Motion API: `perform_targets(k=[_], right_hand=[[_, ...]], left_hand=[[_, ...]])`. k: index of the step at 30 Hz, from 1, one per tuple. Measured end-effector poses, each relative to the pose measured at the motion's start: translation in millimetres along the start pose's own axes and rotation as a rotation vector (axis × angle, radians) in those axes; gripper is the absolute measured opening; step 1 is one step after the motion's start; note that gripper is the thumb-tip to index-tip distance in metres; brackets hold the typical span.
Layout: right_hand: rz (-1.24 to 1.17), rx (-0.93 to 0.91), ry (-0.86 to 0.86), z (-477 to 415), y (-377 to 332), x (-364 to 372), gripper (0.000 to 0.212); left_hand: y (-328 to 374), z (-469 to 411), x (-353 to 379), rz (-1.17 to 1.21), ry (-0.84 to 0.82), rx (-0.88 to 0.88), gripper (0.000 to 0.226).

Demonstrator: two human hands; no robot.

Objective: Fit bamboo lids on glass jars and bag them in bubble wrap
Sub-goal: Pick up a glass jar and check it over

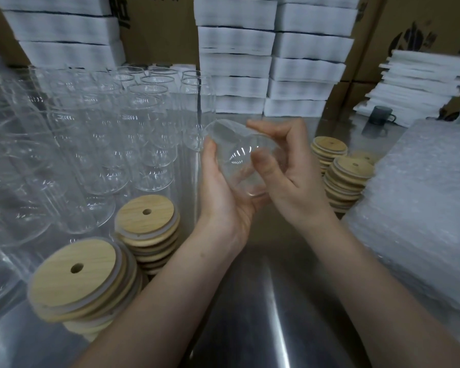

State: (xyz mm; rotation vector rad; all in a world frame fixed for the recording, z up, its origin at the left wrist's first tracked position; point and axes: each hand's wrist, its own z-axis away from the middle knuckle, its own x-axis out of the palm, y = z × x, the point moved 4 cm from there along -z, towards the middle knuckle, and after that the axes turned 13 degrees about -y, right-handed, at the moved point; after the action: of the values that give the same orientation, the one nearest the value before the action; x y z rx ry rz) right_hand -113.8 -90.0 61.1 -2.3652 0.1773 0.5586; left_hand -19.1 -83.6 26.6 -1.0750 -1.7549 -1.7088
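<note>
- I see the jar (239, 158) held tilted in both hands above the middle of the bench (263, 301).
- My left hand (223, 205) cradles it from below and the left, palm up, fingers curled round the glass.
- My right hand (284, 176) grips it from the right, thumb across the front and fingers bent over the top.
- Two stacks of lids (77, 272) sit by the near left edge, just beside each other.
- More lids (352, 166) are stacked right of the hands, against the bubble wrap (422, 208) piled along the right edge.
- Empty jars (91, 144) crowd the left side.
- White boxes (271, 62) line the far edge; a dark mug (381, 116) stands near the far right corner.
</note>
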Motion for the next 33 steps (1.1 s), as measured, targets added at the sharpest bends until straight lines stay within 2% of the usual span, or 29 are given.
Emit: perform_targets(k=[5, 9, 11, 13, 14, 16, 17, 20, 24, 28, 30, 33], right_hand=[[-0.018, 0.005, 0.039, -2.1, 5.7, -5.4, 0.023], [-0.28, 0.227, -0.001, -6.2, 19.4, -6.1, 0.016], [-0.347, 0.337, -0.096, -7.1, 28.8, -3.1, 0.024], [-0.368, 0.389, -0.181, -5.9, 33.8, 0.4, 0.045], [-0.369, 0.405, -0.191, -4.8, 36.0, 2.2, 0.058], [-0.332, 0.416, -0.17, -3.5, 36.0, 6.9, 0.077], [-0.296, 0.404, -0.155, -2.8, 34.1, 11.1, 0.078], [-0.268, 0.361, -0.077, -0.2, 32.9, 19.2, 0.046], [-0.24, 0.359, 0.027, 0.0, 40.3, 12.2, 0.063], [-0.227, 0.358, 0.043, -0.3, 47.2, 5.8, 0.046], [-0.128, 0.383, 0.021, -0.1, 50.3, 4.0, 0.035], [0.228, 0.334, 0.043, -4.7, 44.4, -7.0, 0.037]], left_hand=[[-0.5, 0.4, 0.1, -0.132, 0.037, 0.032, 0.058], [7.1, -7.0, -6.1, -0.418, 0.132, 0.168, 0.06], [8.6, -3.4, -4.5, -0.686, 0.127, 0.292, 0.064], [2.4, 1.2, 0.9, -0.881, 0.077, 0.353, 0.069], [0.1, 2.8, 3.3, -0.904, 0.051, 0.352, 0.071], [-0.3, 1.8, 2.0, -0.882, 0.039, 0.351, 0.07], [2.3, 1.5, 1.7, -0.882, 0.047, 0.367, 0.069], [7.7, 0.0, 3.3, -0.953, 0.02, 0.42, 0.068], [6.3, -1.0, 6.6, -1.008, -0.035, 0.44, 0.073], [5.5, 0.1, -0.4, -0.997, 0.027, 0.368, 0.081], [9.7, 1.4, -5.8, -1.064, 0.102, 0.399, 0.085], [10.9, 2.9, -7.9, -1.127, 0.182, 0.444, 0.084]])
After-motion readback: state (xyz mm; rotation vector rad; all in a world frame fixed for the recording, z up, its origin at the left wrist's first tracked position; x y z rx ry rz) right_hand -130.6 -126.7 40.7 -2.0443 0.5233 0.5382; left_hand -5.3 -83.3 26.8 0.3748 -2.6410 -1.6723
